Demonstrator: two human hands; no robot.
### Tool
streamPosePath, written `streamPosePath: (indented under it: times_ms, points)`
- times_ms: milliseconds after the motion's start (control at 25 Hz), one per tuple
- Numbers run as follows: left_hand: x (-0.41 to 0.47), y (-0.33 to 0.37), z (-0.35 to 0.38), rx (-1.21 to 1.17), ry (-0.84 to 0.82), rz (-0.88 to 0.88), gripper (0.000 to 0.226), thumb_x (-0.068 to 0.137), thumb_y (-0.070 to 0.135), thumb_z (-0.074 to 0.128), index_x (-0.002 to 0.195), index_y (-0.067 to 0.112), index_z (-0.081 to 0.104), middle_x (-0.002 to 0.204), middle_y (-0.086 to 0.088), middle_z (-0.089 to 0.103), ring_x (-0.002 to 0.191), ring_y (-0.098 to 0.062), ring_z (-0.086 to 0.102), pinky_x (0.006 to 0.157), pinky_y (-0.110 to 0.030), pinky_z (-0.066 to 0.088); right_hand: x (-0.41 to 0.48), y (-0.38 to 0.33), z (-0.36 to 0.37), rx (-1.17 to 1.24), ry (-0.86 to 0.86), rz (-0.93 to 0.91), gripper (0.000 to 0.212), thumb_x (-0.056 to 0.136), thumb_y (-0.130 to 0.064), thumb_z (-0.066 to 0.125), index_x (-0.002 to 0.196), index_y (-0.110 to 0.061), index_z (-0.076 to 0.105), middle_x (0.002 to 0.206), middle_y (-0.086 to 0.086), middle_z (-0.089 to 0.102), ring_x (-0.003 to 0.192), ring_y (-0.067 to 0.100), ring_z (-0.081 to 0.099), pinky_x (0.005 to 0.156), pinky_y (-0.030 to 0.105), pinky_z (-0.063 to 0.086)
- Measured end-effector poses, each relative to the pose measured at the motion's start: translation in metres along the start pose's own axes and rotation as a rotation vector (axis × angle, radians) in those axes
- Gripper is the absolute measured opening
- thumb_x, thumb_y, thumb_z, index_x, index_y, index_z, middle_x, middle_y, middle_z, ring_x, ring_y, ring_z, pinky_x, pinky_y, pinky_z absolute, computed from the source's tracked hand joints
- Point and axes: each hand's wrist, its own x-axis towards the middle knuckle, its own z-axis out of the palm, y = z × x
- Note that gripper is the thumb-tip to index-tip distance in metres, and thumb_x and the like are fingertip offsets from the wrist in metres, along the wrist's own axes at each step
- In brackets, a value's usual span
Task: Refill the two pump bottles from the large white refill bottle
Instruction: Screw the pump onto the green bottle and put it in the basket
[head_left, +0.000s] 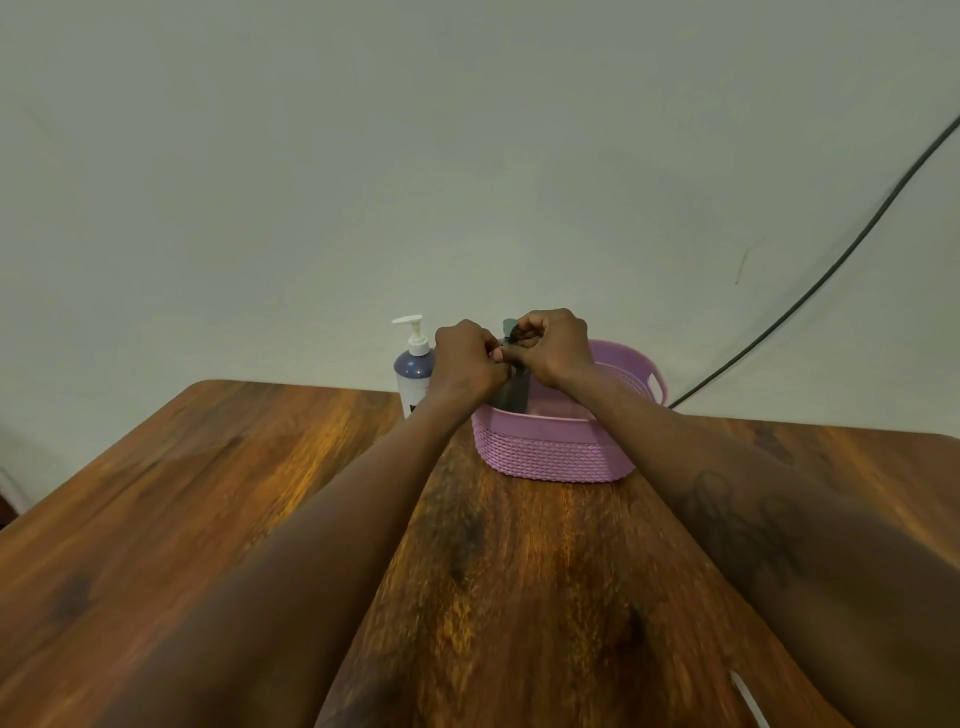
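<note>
A dark grey pump bottle (514, 392) stands upright at the near left side of the pink basket (550, 452). My left hand (467, 361) grips its upper body. My right hand (553, 345) is closed around its grey pump head (508, 328), of which only the tip shows. To the left, a second pump bottle (413, 371) with a white body, purple shoulder and white pump stands on the table near the wall. The large white refill bottle is not visible.
The wooden table (208, 493) stretches toward me and ends against a plain pale wall. A black cable (831, 270) runs diagonally down the wall to behind the basket. A white object (748, 699) shows at the bottom right edge.
</note>
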Motion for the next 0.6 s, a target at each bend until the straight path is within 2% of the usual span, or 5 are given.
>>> streamPosePath:
  times_ms: [200,320,400,480,600]
  points:
    - [-0.013,-0.017,-0.011,-0.103,0.136,0.002,0.028,0.082,0.016,0.082,0.107,0.006,0.077,0.102,-0.007,0.076,0.086,-0.015,0.069,0.082,-0.026,0.059,-0.005,-0.006,-0.007,0.041,0.015,0.031,0.049,0.073,-0.014,0.092,0.117,-0.004,0.073,0.110,0.006,0.075,0.093,0.014,0.072,0.073,0.008,0.053]
    - [-0.020,-0.026,-0.025,-0.128,0.292,-0.007,0.028,0.081,0.026,0.084,0.103,0.010,0.078,0.096,-0.003,0.076,0.082,-0.012,0.068,0.077,-0.023,0.059,-0.015,-0.022,-0.008,-0.013,0.086,-0.089,0.048,0.075,-0.019,0.090,0.119,-0.008,0.073,0.112,0.003,0.074,0.096,0.012,0.070,0.076,0.006,0.051]
    - [-0.026,-0.028,-0.035,-0.139,0.396,-0.074,0.028,0.080,0.031,0.085,0.097,0.011,0.077,0.092,-0.002,0.074,0.079,-0.012,0.067,0.073,-0.022,0.057,-0.021,-0.037,-0.004,-0.055,0.149,-0.213,0.040,0.080,-0.021,0.087,0.116,-0.010,0.075,0.111,0.003,0.076,0.096,0.013,0.071,0.084,0.015,0.057]
    - [-0.028,-0.034,-0.039,-0.138,0.425,-0.171,0.040,0.076,0.039,0.087,0.102,0.012,0.074,0.099,-0.002,0.073,0.087,-0.015,0.067,0.074,-0.022,0.053,-0.023,-0.052,0.002,-0.072,0.223,-0.304,0.032,0.083,-0.022,0.084,0.112,-0.011,0.076,0.108,0.004,0.077,0.095,0.014,0.072,0.088,0.026,0.060]
    - [-0.025,-0.049,-0.037,-0.106,0.324,-0.324,0.079,0.067,0.050,0.090,0.128,0.013,0.058,0.126,-0.008,0.064,0.113,-0.024,0.061,0.085,-0.030,0.051,-0.023,-0.068,0.021,-0.064,0.104,-0.309,0.040,0.081,-0.024,0.085,0.117,-0.010,0.073,0.113,0.006,0.075,0.099,0.015,0.071,0.088,0.019,0.056]
